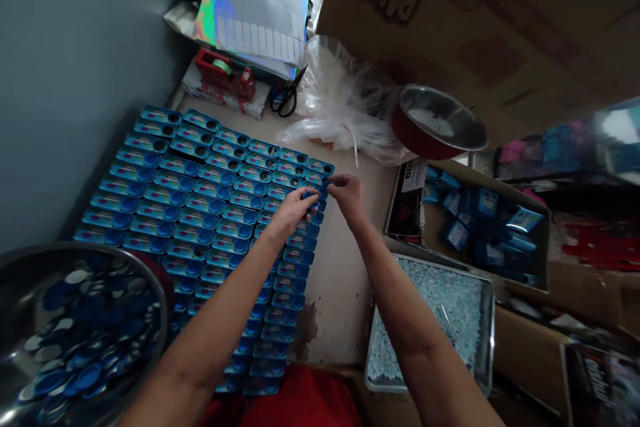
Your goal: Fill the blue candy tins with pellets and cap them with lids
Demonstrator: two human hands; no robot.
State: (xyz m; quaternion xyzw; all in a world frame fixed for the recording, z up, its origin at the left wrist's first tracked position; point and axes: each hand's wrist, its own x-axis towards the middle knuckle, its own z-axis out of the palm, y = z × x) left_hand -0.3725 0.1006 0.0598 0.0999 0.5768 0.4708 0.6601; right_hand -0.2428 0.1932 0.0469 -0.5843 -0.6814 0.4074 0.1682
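Observation:
Rows of small blue packs (191, 203) cover the table, many with a round blue disc at one end and some with a dark round opening. My left hand (295, 210) is over the right-hand columns, its fingers closed round blue discs (311, 200). Just to its right, my right hand (346, 192) pinches at a blue disc (325, 184) beside the upper right packs. A large metal bowl (163, 283) at the lower left holds many loose blue and whitish discs (90, 320).
Behind the packs are a red tape dispenser (214, 68), black scissors (287, 99), a plastic bag (340, 93) and a red-sided bowl (425, 137). On the right, an open carton (435, 230) holds blue packets, near a metal tray (489, 340) of pale bits.

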